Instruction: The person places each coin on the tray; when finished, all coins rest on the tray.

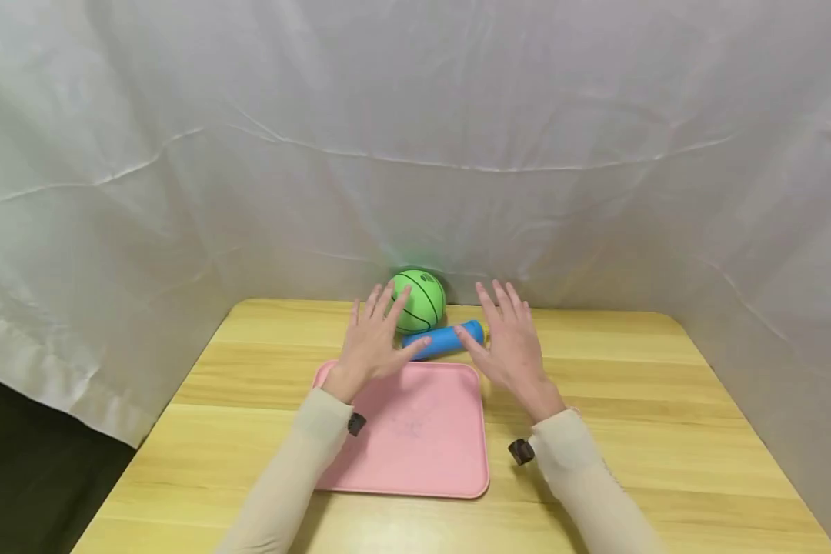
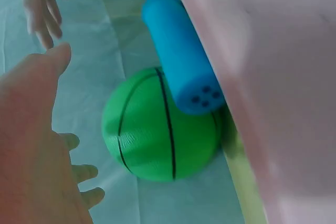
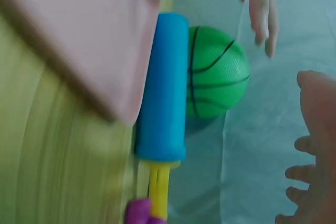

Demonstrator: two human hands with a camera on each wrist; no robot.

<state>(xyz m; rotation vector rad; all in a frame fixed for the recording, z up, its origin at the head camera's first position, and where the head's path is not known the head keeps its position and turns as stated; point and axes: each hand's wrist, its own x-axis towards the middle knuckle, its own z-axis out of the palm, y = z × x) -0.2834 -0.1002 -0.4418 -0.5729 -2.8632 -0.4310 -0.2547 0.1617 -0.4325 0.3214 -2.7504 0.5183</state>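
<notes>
- Our left hand [image 1: 372, 342] hovers with fingers spread and straight, holding nothing, over the far edge of the pink tray [image 1: 415, 454], just in front of the green ball [image 1: 421, 300].
- The blue pump [image 1: 443, 339] lies between our hands, beside the ball.
- Our right hand [image 1: 508, 346] hovers with fingers spread too, holding nothing, near the pump's end.

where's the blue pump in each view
Head: blue pump lies centre, between the hands, behind the pink tray.
Left wrist: upper middle, slanting down.
Right wrist: centre, upright.
Shared landmark: green ball beside it.
</notes>
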